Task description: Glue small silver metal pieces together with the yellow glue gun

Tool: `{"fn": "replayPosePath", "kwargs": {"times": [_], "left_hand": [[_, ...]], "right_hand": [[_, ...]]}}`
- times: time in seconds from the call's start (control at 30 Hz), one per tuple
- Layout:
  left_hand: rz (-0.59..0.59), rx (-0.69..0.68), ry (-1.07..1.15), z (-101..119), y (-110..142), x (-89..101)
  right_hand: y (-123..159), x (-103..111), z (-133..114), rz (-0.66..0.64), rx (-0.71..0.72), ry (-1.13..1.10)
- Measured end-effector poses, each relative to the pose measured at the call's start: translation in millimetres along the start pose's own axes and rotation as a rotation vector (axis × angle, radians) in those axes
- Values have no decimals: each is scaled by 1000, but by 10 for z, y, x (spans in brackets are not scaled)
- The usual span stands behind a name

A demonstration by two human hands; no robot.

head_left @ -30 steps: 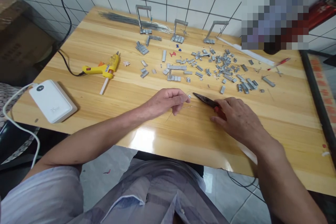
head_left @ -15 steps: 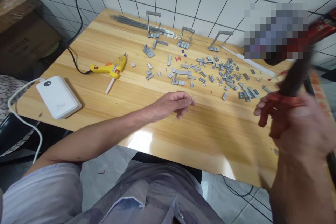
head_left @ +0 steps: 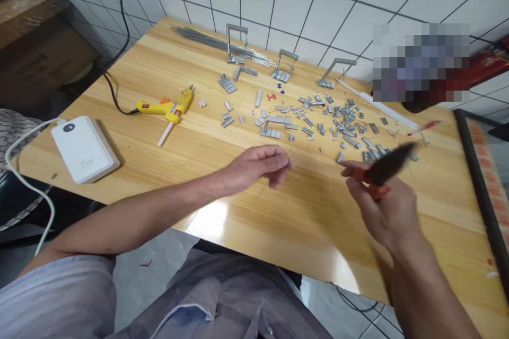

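My left hand [head_left: 264, 167] is closed in a pinch over the middle of the table. Between its thumb and fingers is a thin wire [head_left: 262, 188], whose fine ends poke out on either side. To its right, above the tabletop, my right hand [head_left: 385, 212] is wrapped round the red handles of a pair of pliers [head_left: 392, 164]. The dark, tapering jaws point away to the upper right and are slightly blurred, so whether they are apart is unclear. Beyond both hands lies a spread of small grey metal-looking pieces [head_left: 348, 122].
Grey bracket-shaped frames [head_left: 228, 45] stand along the back beside a bundle of thin rods [head_left: 207, 42]. A yellow glue gun [head_left: 175, 108] and a white power bank [head_left: 85, 148] lie left on the wooden table [head_left: 131, 137]. A dark-edged frame [head_left: 473, 169] borders the right side.
My right hand has brought the pliers left and inward, nearer my left hand, and their jaws have tipped lower. My left hand keeps its pinch on the wire. The view has shifted slightly.
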State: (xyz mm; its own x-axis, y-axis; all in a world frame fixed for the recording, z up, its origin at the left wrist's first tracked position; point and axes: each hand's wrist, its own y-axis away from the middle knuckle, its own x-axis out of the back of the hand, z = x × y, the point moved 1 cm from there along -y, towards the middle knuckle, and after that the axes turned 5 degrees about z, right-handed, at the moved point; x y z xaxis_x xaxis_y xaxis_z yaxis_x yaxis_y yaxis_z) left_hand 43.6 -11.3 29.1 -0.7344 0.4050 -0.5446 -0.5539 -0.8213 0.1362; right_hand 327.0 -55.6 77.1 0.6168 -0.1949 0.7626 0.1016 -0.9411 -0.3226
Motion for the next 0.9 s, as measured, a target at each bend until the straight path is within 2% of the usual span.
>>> {"fn": "replayPosePath", "kwargs": {"times": [0.1, 0.27, 0.67, 0.9], "left_hand": [[-9, 13, 22, 12, 19, -15], [-22, 50, 17, 26, 47, -45], [-146, 115, -24, 9, 49, -61], [-171, 149, -2, 2, 58, -58]], "right_hand": [[32, -115, 54, -71, 109, 176], [123, -244, 191, -134, 139, 317], [136, -327, 175, -205, 320, 381], [119, -339, 137, -221, 348, 400]]}}
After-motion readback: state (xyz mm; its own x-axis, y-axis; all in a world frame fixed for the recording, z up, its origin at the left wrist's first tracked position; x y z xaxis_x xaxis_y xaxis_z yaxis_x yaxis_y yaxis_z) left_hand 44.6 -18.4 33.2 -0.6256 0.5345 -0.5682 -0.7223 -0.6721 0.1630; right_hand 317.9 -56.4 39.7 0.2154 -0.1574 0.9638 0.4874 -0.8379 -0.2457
